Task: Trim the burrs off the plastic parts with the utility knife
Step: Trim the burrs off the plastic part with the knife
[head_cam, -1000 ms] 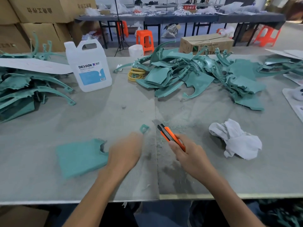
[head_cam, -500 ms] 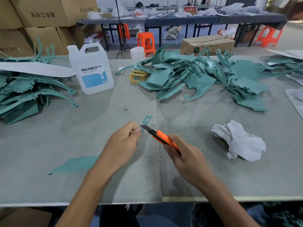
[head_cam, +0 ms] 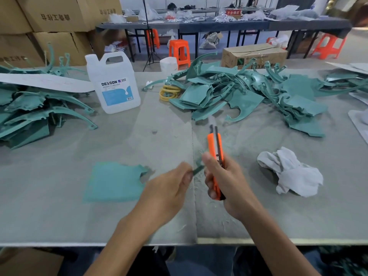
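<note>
My right hand (head_cam: 227, 182) grips an orange utility knife (head_cam: 215, 150) upright, blade pointing away from me. My left hand (head_cam: 171, 188) pinches a small teal plastic piece (head_cam: 198, 167) just left of the knife handle; the piece is blurred. A flat teal plastic part (head_cam: 114, 182) lies on the table to the left of my left hand. A large pile of teal plastic parts (head_cam: 249, 94) spreads across the far middle and right. Another stack of teal parts (head_cam: 29, 114) sits at the far left.
A white DEXCON jug (head_cam: 114, 84) stands at the back left. A crumpled white cloth (head_cam: 290, 172) lies right of my hands. Yellow rings (head_cam: 169, 92) sit by the pile. Plastic shavings litter the grey table (head_cam: 59, 216). Cardboard boxes (head_cam: 49, 20) stand behind.
The knife has swung from pointing left at my left fingers to upright. My left hand dropped lower, pinching the small piece. The view shifted, so the flat teal part shows fully again.
</note>
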A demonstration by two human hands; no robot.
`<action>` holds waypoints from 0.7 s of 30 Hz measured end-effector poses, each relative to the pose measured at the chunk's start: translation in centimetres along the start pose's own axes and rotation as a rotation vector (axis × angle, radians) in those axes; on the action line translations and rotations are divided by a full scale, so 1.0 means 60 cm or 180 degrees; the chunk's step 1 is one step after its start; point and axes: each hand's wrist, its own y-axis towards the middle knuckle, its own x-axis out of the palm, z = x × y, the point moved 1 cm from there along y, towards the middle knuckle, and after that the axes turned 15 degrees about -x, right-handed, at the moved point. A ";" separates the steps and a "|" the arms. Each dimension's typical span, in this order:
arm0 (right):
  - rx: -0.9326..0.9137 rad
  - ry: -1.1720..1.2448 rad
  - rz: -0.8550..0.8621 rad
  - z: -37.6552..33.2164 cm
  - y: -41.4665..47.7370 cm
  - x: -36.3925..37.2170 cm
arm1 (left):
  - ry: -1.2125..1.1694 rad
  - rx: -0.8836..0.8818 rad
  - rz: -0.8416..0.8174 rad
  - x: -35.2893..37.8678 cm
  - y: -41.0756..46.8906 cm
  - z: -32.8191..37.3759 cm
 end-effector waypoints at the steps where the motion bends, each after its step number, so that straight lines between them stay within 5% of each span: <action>1: 0.0102 0.0104 -0.0014 0.001 0.000 0.001 | -0.0068 0.0134 -0.0049 0.009 -0.003 -0.001; 6: 0.0073 -0.0231 -0.0105 0.008 0.001 -0.025 | 0.0100 0.0186 0.0284 0.024 -0.003 -0.047; 10: -0.0036 -0.0616 -0.0611 -0.006 0.015 -0.062 | 0.0624 -0.0713 0.0754 -0.014 0.033 -0.140; 12: -0.0060 -0.0828 -0.0866 -0.013 0.023 -0.075 | 0.0706 -0.1473 0.0555 -0.034 0.057 -0.182; 15: -0.0059 -0.1023 -0.1001 -0.011 0.032 -0.085 | -0.0041 -0.2273 0.0172 -0.046 0.076 -0.225; 19: -0.0052 -0.1033 -0.0635 0.008 0.035 -0.092 | -0.2006 -0.2007 0.0469 -0.061 0.070 -0.240; 21: -0.0063 -0.1068 -0.0292 0.019 0.035 -0.100 | -0.2410 -0.1770 0.0923 -0.078 0.059 -0.239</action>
